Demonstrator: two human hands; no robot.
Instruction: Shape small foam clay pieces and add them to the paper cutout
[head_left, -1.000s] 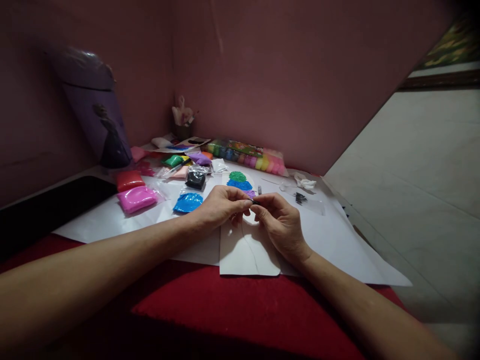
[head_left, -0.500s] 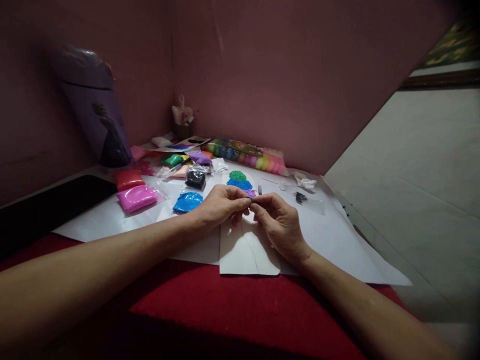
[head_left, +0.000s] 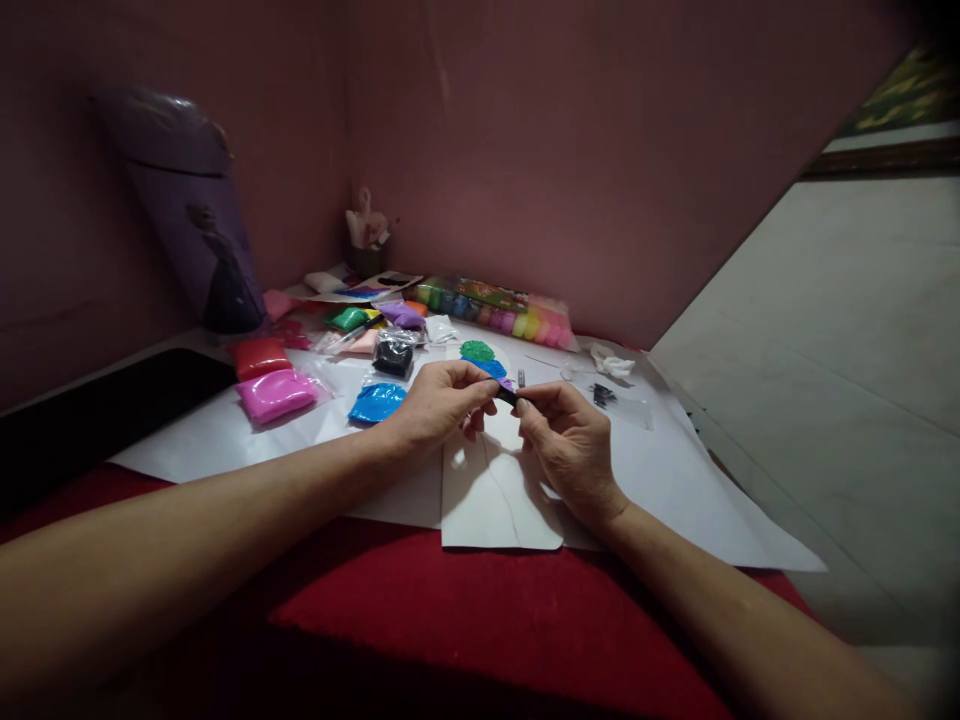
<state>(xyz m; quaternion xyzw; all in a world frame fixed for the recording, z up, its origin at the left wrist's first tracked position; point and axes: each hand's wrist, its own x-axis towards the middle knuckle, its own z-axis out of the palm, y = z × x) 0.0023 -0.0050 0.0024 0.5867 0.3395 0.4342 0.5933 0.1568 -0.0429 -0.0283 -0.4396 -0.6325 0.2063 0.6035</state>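
Paper (head_left: 675, 490), white and wide, covers most of my red-clothed desk (head_left: 480, 600), and a pale card (head_left: 499, 515) lies on it at the middle of the near edge. Along the far edge rests a clear pack (head_left: 495, 312) of many colours. Toward the left edge sits a pink packet (head_left: 277, 396), with a smaller blue packet (head_left: 377, 403) between it and the card; toward the right edge lie some dark scraps (head_left: 603, 396). Smallest of all is the dark piece (head_left: 507, 396), held over the card near its coloured patches (head_left: 477, 351).

To work the piece well, I judge that a light, even pinch from both sides serves best: it looks soft, so a hard squeeze or a lopsided tug could thin or tear it.

My forearms slant in from the desk's near corners and meet above the card. My left hand (head_left: 446, 405) grips one end between thumb and forefinger; my right hand (head_left: 574, 440) pinches the other end, its remaining fingers curled inward.
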